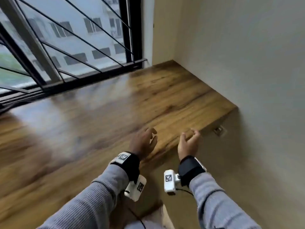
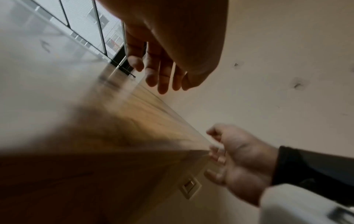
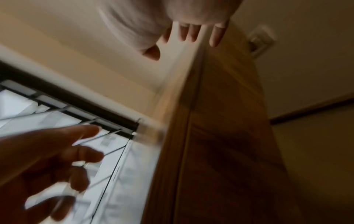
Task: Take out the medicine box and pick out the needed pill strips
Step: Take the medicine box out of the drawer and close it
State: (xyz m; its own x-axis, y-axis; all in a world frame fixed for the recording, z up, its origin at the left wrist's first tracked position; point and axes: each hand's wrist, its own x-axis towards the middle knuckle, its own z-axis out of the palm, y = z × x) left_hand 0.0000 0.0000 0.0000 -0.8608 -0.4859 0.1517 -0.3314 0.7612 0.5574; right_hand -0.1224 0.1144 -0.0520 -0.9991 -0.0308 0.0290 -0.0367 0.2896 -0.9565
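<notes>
No medicine box or pill strip shows in any view. My left hand (image 1: 151, 138) hovers over the front right part of a wooden platform (image 1: 107, 104), fingers loosely spread and holding nothing. My right hand (image 1: 189, 140) hangs just past the platform's front edge, fingers lightly curled, also holding nothing. A small recessed metal pull (image 1: 218, 130) sits in the beige front panel under that edge, to the right of my right hand. In the left wrist view the left hand (image 2: 162, 68) is relaxed, with the right hand (image 2: 235, 159) near the pull (image 2: 190, 187).
A window with a black metal grille (image 1: 66, 47) runs along the platform's far side. A plain wall (image 1: 247, 63) closes the platform's right end. The frames are blurred by motion. Grey sleeves and wrist cameras fill the bottom of the head view.
</notes>
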